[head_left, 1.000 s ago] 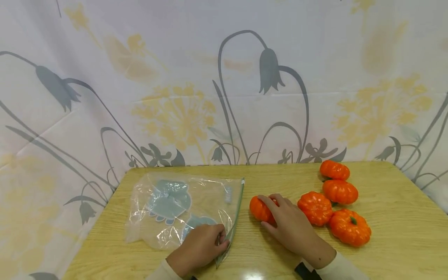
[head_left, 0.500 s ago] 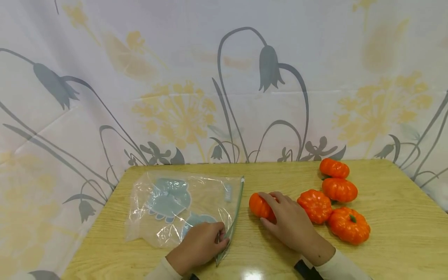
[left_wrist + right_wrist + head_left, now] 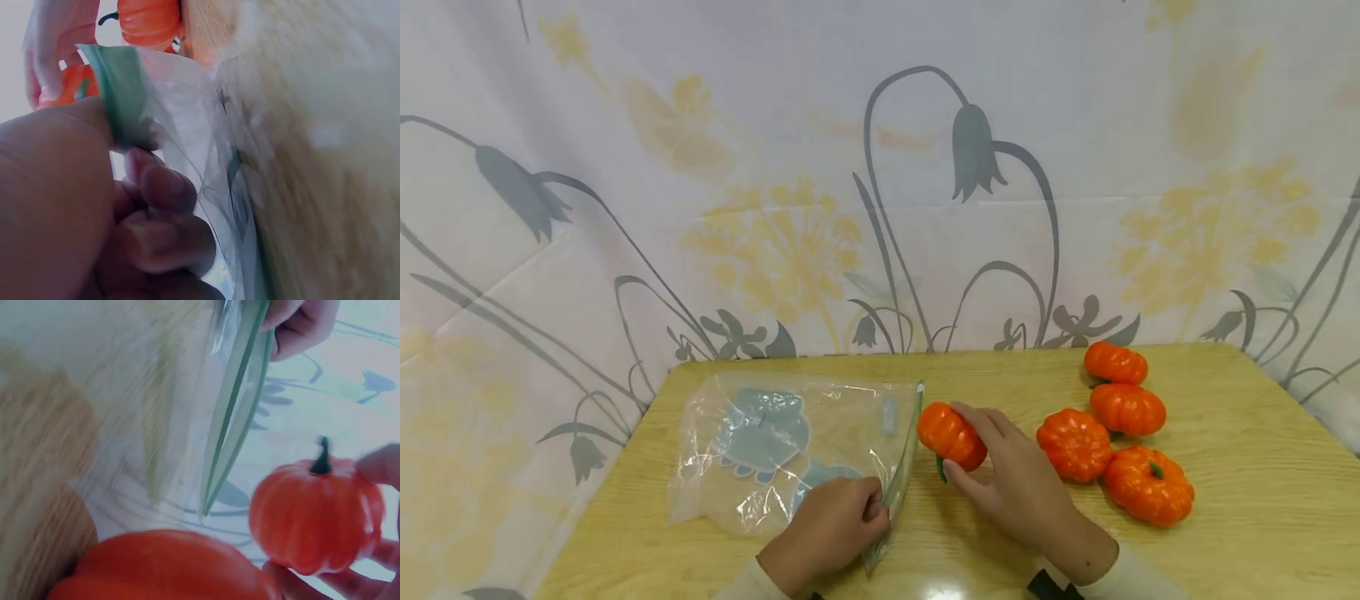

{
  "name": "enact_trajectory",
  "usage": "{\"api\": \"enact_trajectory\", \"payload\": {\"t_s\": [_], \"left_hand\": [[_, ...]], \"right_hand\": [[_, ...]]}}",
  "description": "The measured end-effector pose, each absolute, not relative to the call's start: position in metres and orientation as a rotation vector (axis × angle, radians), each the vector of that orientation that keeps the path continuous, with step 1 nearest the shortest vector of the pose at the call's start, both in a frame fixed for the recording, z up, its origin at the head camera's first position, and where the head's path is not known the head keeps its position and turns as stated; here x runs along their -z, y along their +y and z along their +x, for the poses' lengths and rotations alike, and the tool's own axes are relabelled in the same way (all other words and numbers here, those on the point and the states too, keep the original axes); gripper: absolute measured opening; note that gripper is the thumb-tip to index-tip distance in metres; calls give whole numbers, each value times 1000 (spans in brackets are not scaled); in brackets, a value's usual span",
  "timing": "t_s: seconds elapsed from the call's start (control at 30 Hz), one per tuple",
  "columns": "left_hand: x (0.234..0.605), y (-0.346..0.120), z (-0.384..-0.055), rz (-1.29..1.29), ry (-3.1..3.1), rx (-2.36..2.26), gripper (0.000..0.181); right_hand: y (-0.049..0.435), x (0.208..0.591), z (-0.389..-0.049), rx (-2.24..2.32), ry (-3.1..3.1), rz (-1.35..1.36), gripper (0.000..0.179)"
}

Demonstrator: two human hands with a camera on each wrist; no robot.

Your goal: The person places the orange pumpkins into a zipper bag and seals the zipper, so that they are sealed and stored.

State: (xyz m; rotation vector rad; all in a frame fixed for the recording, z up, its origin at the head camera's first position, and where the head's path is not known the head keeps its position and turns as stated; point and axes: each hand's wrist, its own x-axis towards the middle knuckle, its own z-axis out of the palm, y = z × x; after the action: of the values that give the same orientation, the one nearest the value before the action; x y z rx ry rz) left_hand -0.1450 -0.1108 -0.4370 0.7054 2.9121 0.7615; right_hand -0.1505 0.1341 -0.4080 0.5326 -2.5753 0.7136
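My left hand [image 3: 833, 523] pinches the green-edged mouth of a clear zip bag [image 3: 850, 408], which lies on the table with pale blue printed shapes on it. In the right wrist view the bag's green zip edges [image 3: 236, 419] stand parted. My right hand [image 3: 1018, 487] grips a small orange pumpkin [image 3: 949, 435] between thumb and fingers, close to the right of the bag's opening. The pumpkin's dark green stem [image 3: 322, 457] points toward the person in the head view. The left wrist view shows the left fingers [image 3: 165, 240] curled at the bag's edge.
Several more orange pumpkins [image 3: 1075, 446] lie grouped on the right side of the wooden table [image 3: 1247, 433]. A flower-patterned cloth [image 3: 820, 167] hangs behind the table's far edge.
The right hand has lifted its pumpkin and moved it slightly left toward the bag's mouth, turning it so the stem shows. The left hand keeps its place on the bag's edge.
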Motion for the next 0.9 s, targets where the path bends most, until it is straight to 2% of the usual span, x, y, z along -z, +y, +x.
{"api": "enact_trajectory", "payload": {"t_s": [0.43, 0.9], "left_hand": [[434, -108, -145, 678, 2823, -942, 28], [433, -106, -146, 671, 2759, -1005, 23]], "right_hand": [[125, 405, -143, -1108, -2520, 506, 57], [112, 406, -130, -2045, -2455, 475, 50]]}}
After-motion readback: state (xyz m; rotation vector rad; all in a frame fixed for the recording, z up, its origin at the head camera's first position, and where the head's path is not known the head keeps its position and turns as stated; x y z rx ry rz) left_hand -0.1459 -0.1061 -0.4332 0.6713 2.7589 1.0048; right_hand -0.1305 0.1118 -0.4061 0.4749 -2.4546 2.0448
